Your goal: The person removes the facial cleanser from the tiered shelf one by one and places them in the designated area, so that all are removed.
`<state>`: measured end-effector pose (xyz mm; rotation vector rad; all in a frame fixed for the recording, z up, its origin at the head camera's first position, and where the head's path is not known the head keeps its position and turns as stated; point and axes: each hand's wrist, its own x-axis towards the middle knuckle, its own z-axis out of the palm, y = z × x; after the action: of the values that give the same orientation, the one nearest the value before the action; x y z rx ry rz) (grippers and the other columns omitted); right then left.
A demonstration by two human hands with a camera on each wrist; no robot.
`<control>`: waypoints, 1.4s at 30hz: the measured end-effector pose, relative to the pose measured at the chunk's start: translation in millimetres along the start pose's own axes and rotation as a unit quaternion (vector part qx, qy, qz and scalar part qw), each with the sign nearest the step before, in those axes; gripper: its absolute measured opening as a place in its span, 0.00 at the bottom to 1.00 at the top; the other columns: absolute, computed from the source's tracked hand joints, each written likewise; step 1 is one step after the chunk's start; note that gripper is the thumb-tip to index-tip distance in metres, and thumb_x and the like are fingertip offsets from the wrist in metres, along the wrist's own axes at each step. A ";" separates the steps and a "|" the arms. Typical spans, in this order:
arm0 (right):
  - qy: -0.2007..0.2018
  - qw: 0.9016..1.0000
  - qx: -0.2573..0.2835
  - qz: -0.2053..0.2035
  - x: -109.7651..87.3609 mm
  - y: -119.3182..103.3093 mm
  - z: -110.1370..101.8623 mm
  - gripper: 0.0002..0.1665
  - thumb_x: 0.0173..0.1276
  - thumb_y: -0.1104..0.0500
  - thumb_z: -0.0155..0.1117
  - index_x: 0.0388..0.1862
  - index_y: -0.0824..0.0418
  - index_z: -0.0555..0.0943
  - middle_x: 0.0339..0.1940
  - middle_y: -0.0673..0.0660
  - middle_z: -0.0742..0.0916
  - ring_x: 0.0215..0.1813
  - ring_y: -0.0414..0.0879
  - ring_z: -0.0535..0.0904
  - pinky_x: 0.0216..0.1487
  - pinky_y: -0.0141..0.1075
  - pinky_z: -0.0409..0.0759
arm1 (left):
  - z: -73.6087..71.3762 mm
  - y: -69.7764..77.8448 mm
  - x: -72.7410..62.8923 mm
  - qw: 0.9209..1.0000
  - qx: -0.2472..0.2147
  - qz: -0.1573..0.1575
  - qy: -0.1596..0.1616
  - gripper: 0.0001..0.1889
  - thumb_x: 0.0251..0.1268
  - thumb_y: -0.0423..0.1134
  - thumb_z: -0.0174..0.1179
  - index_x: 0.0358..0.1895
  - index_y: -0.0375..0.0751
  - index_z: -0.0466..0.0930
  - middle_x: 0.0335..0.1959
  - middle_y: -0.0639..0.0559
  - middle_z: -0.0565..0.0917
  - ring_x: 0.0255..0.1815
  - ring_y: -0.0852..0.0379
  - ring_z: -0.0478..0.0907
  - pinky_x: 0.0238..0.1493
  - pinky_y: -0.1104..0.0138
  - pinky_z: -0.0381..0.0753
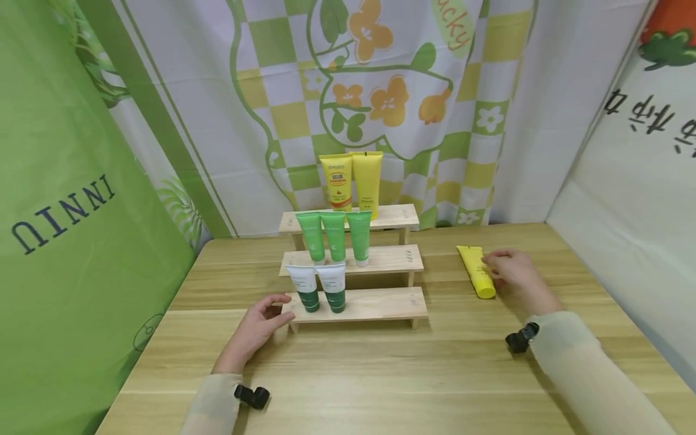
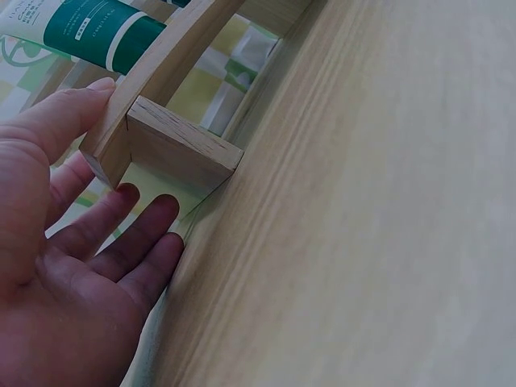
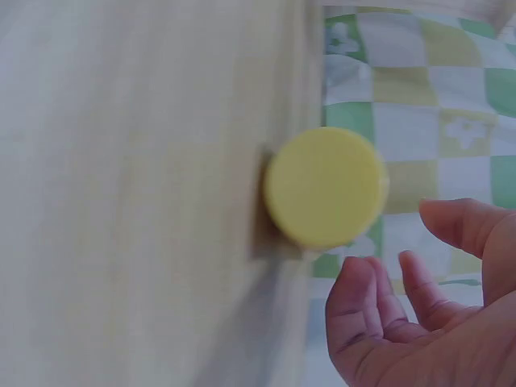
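Note:
A three-tier wooden display stand [image 1: 380, 305] is on the table, and my left hand [image 1: 260, 326] holds the left end of its lowest step between thumb and fingers. In the left wrist view the thumb lies on that step's edge [image 2: 149, 76], the other fingers below and behind it. To the right, a yellow squeeze tube [image 1: 476, 272] lies on the table, its round cap [image 3: 326, 187] toward me. Just right of this tube hovers my right hand [image 1: 513, 272], thumb and fingers apart with nothing between them in the right wrist view.
Two white-and-green tubes [image 1: 333, 287] stand on the low step, three green tubes [image 1: 335, 235] on the middle one, two yellow tubes [image 1: 367, 184] on top. A patterned curtain [image 1: 467, 151] hangs behind the wooden table [image 1: 380, 374]; a green curtain [image 1: 81, 272] is at left.

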<state>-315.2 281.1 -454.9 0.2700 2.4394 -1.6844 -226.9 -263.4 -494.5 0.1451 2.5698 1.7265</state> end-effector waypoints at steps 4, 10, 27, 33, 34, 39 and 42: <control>0.029 0.999 -0.022 -0.035 -0.9 -16.4 4.2 0.34 0.76 0.49 0.54 0.69 0.71 0.64 0.61 0.67 0.73 0.54 0.57 0.72 0.48 0.43 0.80 | -1.4 15.6 -7.5 1.000 0.008 0.001 -0.009 0.20 0.65 0.39 0.66 0.57 0.34 0.77 0.62 0.42 0.75 0.58 0.43 0.73 0.60 0.53 0.69; 0.045 0.992 -0.018 -0.114 -11.6 -52.4 27.7 0.27 0.75 0.52 0.55 0.63 0.70 0.70 0.52 0.63 0.78 0.47 0.49 0.75 0.44 0.40 0.81 | -2.5 20.2 -12.0 1.000 0.002 0.002 -0.007 0.19 0.64 0.40 0.67 0.55 0.37 0.78 0.61 0.42 0.76 0.58 0.43 0.73 0.60 0.54 0.69; -0.009 0.962 0.108 -0.251 -12.5 -137.1 109.4 0.23 0.70 0.56 0.65 0.55 0.72 0.74 0.44 0.57 0.81 0.43 0.48 0.79 0.41 0.37 0.81 | -1.9 -16.5 1.5 1.000 -0.010 -0.004 0.012 0.22 0.59 0.47 0.71 0.55 0.45 0.80 0.60 0.49 0.78 0.55 0.50 0.75 0.56 0.61 0.72; -0.023 0.947 0.141 -0.286 -8.3 -157.8 128.0 0.23 0.69 0.59 0.67 0.54 0.73 0.74 0.43 0.57 0.81 0.45 0.52 0.79 0.45 0.40 0.82 | -0.4 -11.9 3.5 1.000 -0.021 0.004 0.012 0.22 0.59 0.45 0.71 0.54 0.43 0.80 0.58 0.48 0.79 0.54 0.50 0.74 0.56 0.61 0.72; -0.024 0.945 0.147 -0.291 -7.8 -160.6 130.4 0.22 0.68 0.60 0.67 0.54 0.73 0.74 0.43 0.57 0.81 0.45 0.52 0.79 0.45 0.40 0.82 | -0.1 -11.6 3.6 1.000 -0.022 0.005 0.012 0.22 0.59 0.46 0.71 0.54 0.42 0.81 0.58 0.48 0.79 0.54 0.50 0.74 0.56 0.61 0.72; -0.014 0.939 0.160 -0.303 -3.5 -169.0 139.4 0.22 0.67 0.62 0.68 0.54 0.72 0.74 0.45 0.57 0.80 0.44 0.47 0.79 0.46 0.35 0.81 | 0.0 -12.2 4.0 1.000 -0.027 0.010 0.012 0.21 0.59 0.45 0.71 0.53 0.42 0.81 0.57 0.48 0.79 0.53 0.50 0.74 0.56 0.60 0.71; -0.003 0.939 0.164 -0.302 0.6 -171.0 143.4 0.21 0.66 0.62 0.69 0.54 0.70 0.74 0.49 0.61 0.80 0.46 0.45 0.78 0.47 0.33 0.79 | -0.8 -14.0 4.2 0.999 -0.028 0.010 0.012 0.21 0.59 0.45 0.71 0.53 0.42 0.80 0.56 0.48 0.79 0.53 0.50 0.75 0.57 0.59 0.71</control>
<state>-352.3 87.4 -350.2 -0.5055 2.3649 -2.3211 -231.9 -269.0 -507.1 0.1495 2.5409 1.8171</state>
